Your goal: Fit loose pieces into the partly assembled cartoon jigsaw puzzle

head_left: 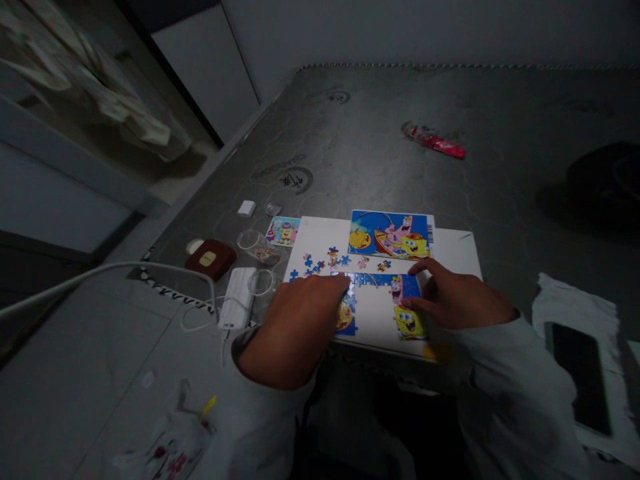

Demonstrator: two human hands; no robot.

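Note:
A partly assembled jigsaw puzzle point(411, 320) with blue borders and a yellow cartoon figure lies on a white board point(375, 317). Its middle is a gap showing the board. My left hand point(305, 320) rests over the puzzle's left side, fingers curled together with the tips at the upper left corner; anything under them is hidden. At the right edge, my right hand point(455, 297) touches the puzzle, thumb and forefinger spread apart. Loose puzzle pieces point(333, 253) lie above the left part. Behind them is a printed picture card point(390, 233) of cartoon figures.
Left of the board are a clear plastic cup point(257, 247), a white power bank point(237, 297) with a cable, and a brown case point(211, 259). A phone point(580, 373) on white cloth lies at right. A red wrapper point(435, 141) lies farther back.

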